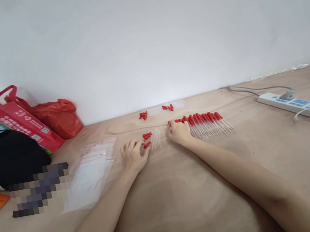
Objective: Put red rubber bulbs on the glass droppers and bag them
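My left hand (132, 155) rests on the wooden table (185, 190), its fingertips touching a loose red rubber bulb (147, 144) beside a small bunch of clear glass dropper tubes (155, 138). Two more red bulbs (147, 135) lie just above it. My right hand (179, 131) lies curled at the left end of a row of several assembled droppers with red bulbs (208, 123). Whether it grips one is hidden by the fingers.
Loose red bulbs (143, 114) and clear tubes (171, 106) lie near the wall. Clear zip bags (92, 170) sit left of my hands. Red bags (25, 122) and a black striped bag (4, 157) crowd the far left. A white power strip (298, 105) lies right.
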{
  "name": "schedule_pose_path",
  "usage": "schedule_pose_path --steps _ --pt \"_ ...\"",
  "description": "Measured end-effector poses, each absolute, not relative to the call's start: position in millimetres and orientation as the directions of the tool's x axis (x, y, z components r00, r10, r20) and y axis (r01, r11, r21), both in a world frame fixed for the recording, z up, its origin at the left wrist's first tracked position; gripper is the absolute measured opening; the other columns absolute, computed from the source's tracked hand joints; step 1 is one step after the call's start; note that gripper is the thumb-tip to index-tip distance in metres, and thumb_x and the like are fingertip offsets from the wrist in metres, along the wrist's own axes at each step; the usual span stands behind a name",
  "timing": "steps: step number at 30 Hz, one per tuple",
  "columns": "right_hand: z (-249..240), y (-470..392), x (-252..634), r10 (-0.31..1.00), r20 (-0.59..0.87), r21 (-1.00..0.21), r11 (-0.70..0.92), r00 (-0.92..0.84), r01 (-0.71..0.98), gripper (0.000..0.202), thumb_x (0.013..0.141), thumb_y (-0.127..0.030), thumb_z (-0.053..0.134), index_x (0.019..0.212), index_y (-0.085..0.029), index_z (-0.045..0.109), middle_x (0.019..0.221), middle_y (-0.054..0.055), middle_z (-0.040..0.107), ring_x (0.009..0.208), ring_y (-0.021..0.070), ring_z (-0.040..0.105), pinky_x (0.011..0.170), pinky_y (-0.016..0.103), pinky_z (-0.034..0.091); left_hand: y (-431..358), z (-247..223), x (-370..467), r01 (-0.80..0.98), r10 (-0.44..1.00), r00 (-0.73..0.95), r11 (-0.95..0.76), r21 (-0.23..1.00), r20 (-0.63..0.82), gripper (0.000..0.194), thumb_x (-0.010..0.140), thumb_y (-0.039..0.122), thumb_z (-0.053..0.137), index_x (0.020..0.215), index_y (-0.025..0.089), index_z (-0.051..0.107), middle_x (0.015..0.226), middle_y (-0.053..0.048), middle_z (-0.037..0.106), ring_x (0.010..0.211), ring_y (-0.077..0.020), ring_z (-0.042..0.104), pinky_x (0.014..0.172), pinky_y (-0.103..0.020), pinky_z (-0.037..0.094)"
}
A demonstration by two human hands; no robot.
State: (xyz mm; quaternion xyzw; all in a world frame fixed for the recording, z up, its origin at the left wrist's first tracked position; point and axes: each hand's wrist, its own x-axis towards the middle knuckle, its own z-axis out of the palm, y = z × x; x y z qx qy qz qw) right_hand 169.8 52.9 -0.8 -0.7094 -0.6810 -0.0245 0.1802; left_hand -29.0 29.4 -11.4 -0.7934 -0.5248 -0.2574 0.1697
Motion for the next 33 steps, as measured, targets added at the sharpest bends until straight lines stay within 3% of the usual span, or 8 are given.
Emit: schedule_pose_path --steps 11,16,21,25,29,33 --pt "-3 49 157 0.936 0.353 -0.179 0.063 0.004 0.982 0.025 0.078 -0.022 0.038 0.088 -0.012 0.059 0.083 0.015 0.064 0.081 0.0231 0.056 0.077 0.038 0.024 34 -13 -29 0.924 0.758 0.304 -0.381 0.013 0.576 0.011 0.076 0.027 0.052 0.077 0.02 0.06 0.083 -0.006 0.062 0.085 -0.0259 0.052 0.074 -0.04 0.033" --pt "4 47 132 0.966 0.256 -0.248 0.035 0.031 0.968 0.031 0.079 -0.034 0.04 0.081 -0.013 0.064 0.088 0.015 0.064 0.09 0.0255 0.053 0.08 0.04 0.024 31 -9 -29 0.941 0.794 0.253 -0.334 0.049 0.553 0.013 0.078 0.025 0.047 0.082 0.018 0.058 0.083 -0.006 0.064 0.085 -0.0247 0.053 0.078 -0.038 0.033" --pt "6 51 121 0.993 0.103 -0.261 -0.021 0.05 0.965 0.028 0.077 -0.028 0.042 0.088 -0.015 0.065 0.097 0.016 0.063 0.097 0.0268 0.05 0.082 0.041 0.022 30 -8 -30 0.941 0.798 0.23 -0.329 0.083 0.558 0.012 0.078 0.023 0.047 0.082 0.018 0.058 0.08 -0.005 0.066 0.084 -0.0244 0.055 0.079 -0.039 0.032" --pt "7 53 119 0.995 0.063 -0.254 -0.059 0.077 0.966 0.029 0.076 -0.027 0.044 0.09 -0.013 0.065 0.095 0.017 0.063 0.094 0.0285 0.052 0.08 0.042 0.024 29 -9 -30 0.93 0.79 0.252 -0.357 0.085 0.56 0.012 0.078 0.023 0.047 0.082 0.019 0.058 0.083 -0.004 0.066 0.085 -0.0239 0.055 0.081 -0.04 0.031" --pt "9 49 123 0.993 0.083 -0.257 -0.054 0.078 0.965 0.03 0.078 -0.028 0.042 0.088 -0.012 0.064 0.094 0.017 0.063 0.094 0.028 0.052 0.08 0.041 0.024 26 -9 -30 0.92 0.778 0.27 -0.383 0.087 0.568 0.012 0.078 0.023 0.047 0.083 0.018 0.058 0.085 -0.004 0.066 0.085 -0.0234 0.055 0.082 -0.04 0.031" --pt "7 34 141 0.963 0.27 -0.259 0.047 0.025 0.965 0.032 0.081 -0.029 0.037 0.092 -0.009 0.06 0.094 0.017 0.061 0.091 0.0261 0.052 0.077 0.038 0.026 16 -6 -25 0.859 0.707 0.366 -0.506 0.072 0.604 0.019 0.078 0.021 0.047 0.093 0.017 0.058 0.089 -0.005 0.066 0.088 -0.0224 0.054 0.083 -0.039 0.032"
